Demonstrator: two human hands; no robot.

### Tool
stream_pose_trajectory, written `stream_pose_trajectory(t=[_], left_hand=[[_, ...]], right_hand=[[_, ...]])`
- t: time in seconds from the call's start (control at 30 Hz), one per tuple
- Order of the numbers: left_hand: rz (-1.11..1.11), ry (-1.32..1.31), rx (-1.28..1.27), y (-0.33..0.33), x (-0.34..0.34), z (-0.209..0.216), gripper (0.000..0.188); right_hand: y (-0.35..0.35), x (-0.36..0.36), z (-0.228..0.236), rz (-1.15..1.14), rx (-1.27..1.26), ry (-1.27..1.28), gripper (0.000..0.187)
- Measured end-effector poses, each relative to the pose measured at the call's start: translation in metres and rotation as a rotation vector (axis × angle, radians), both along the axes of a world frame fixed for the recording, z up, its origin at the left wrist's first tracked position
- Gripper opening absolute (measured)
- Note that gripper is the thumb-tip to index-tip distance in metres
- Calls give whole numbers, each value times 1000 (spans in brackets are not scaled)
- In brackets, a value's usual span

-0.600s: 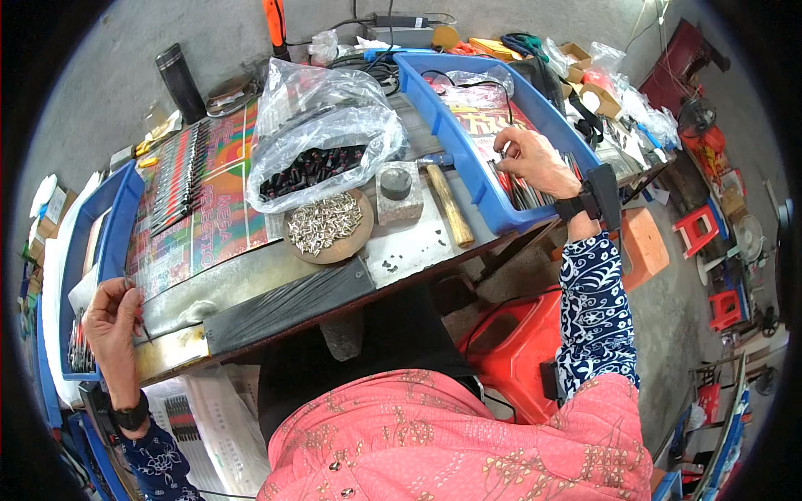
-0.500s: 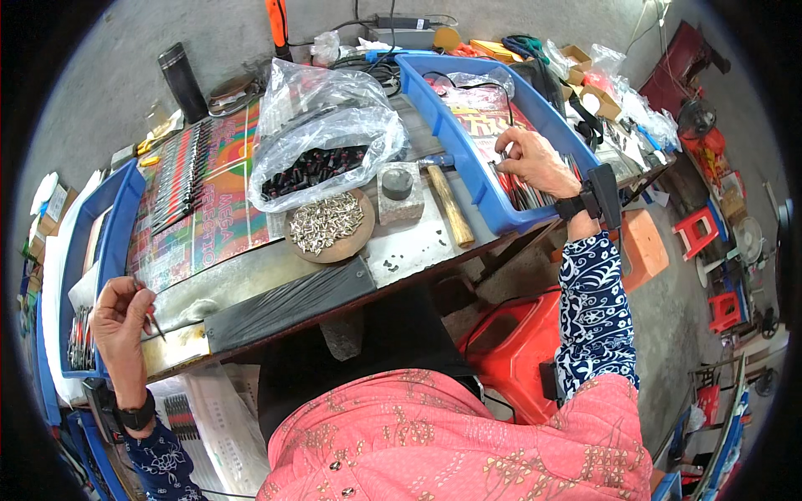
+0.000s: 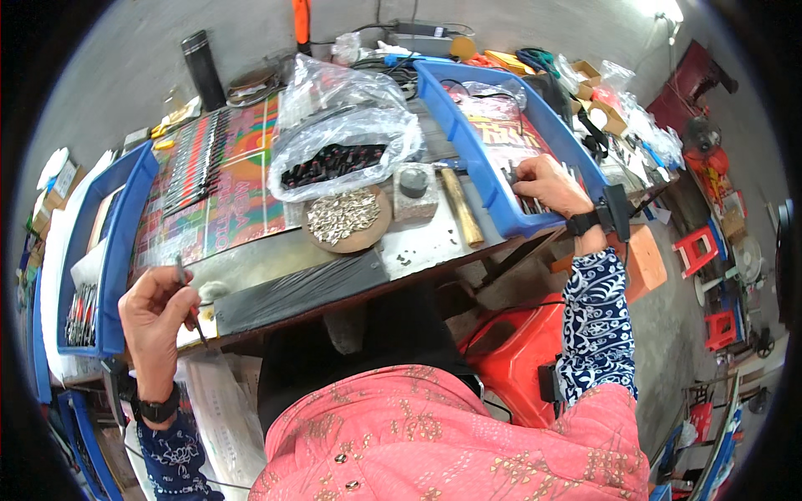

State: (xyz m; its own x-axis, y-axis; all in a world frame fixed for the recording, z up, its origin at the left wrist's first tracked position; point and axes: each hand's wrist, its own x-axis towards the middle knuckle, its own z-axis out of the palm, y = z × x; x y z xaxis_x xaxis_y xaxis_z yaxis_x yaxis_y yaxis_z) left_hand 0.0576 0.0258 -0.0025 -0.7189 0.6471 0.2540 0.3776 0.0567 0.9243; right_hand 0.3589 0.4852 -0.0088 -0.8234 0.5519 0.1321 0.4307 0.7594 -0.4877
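My left hand [image 3: 157,321] pinches a slim dark pointed rod [image 3: 200,326] with a touch of red, its tip down, just off the table's front left edge. Beside it stands a blue tray [image 3: 125,221] with slender red and black pieces [image 3: 82,313] in its near end. My right hand [image 3: 550,184] reaches into the near end of another blue tray [image 3: 480,171], where slim metal pieces lie. Its fingers are closed, and what they hold is hidden. Similar slender pieces [image 3: 196,163] lie in a row on a colourful printed sheet [image 3: 251,209].
A clear plastic bag [image 3: 347,125] of small black parts stands mid-table. Near it are a round dish of small metal pieces [image 3: 342,215], a metal block [image 3: 415,194] and a wooden-handled hammer [image 3: 462,209]. Below the table edge is a red stool [image 3: 518,342].
My left hand has moved right with the rod, away from the left tray. My right hand has come lower into the right tray, onto the pieces there. The whole view has shifted slightly.
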Motion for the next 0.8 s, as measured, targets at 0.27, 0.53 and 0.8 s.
stream_pose_trajectory(t=[0.27, 0.53, 0.8], left_hand=[[-55, -101, -33, 14, 30, -2, 8], [-261, -346, 64, 32, 60, -10, 11], [-327, -542, 109, 40, 82, -26, 11]], right_hand=[[-66, -8, 36, -200, -56, 422, 16], [-183, -40, 28, 52, -426, 564, 10], [-247, -73, -12, 249, -1029, 386, 42]])
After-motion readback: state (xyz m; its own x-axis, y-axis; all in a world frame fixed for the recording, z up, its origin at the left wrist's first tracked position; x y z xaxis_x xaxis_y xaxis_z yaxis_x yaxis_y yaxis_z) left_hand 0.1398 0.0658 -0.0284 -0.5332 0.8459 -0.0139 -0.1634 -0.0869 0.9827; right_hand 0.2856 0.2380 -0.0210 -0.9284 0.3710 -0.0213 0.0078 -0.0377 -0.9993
